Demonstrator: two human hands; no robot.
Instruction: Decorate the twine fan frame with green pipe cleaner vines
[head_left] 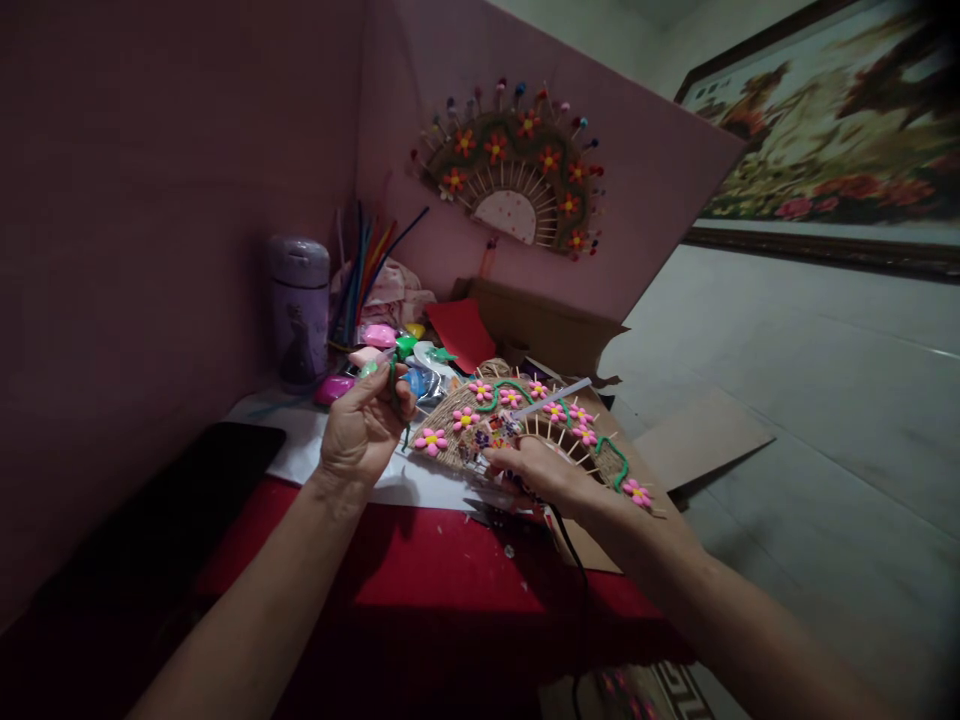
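Note:
My left hand [365,425] is raised left of the fan, its fingers closed in a pinch on a green pipe cleaner [394,378]. My right hand [544,468] is wrapped round a flower-patterned glue gun [491,432]. A pale glue stick [556,397] juts from the gun toward the upper right, and a black cord [574,555] hangs below. Under the gun lies the twine-covered craft fan [446,412], with thin wooden sticks, pink flowers with yellow centres and a wavy green strip. My right hand and the gun hide part of its middle.
Behind my left hand lie bright clay packets [379,335], a purple bottle [298,310] and upright pipe cleaners [364,270]. Scissors [487,512] rest at the red table's [420,560] front. Another decorated fan [517,165] is on the pink panel. Cardboard [705,435] juts right.

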